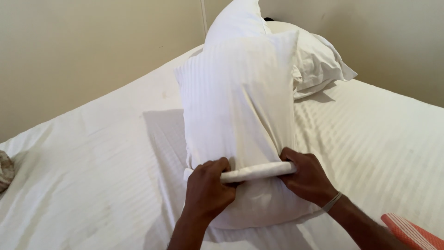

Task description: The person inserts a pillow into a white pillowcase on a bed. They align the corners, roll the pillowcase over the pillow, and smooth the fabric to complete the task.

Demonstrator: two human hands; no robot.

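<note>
A white striped pillow (238, 102) lies lengthwise on the bed in front of me. Its near open end is gathered into a tight rolled edge of pillowcase fabric (259, 171). My left hand (208, 190) grips the left end of that roll with its fingers curled over it. My right hand (307, 178) grips the right end, and there is a thin band on its wrist. Both hands press down on the near end of the pillow.
A white striped bedsheet (92, 176) covers the bed. A second white pillow (319, 60) leans in the far corner against beige walls (83, 51). An orange striped cloth (411, 231) shows at the bottom right. A mottled object (4, 169) sits at the left edge.
</note>
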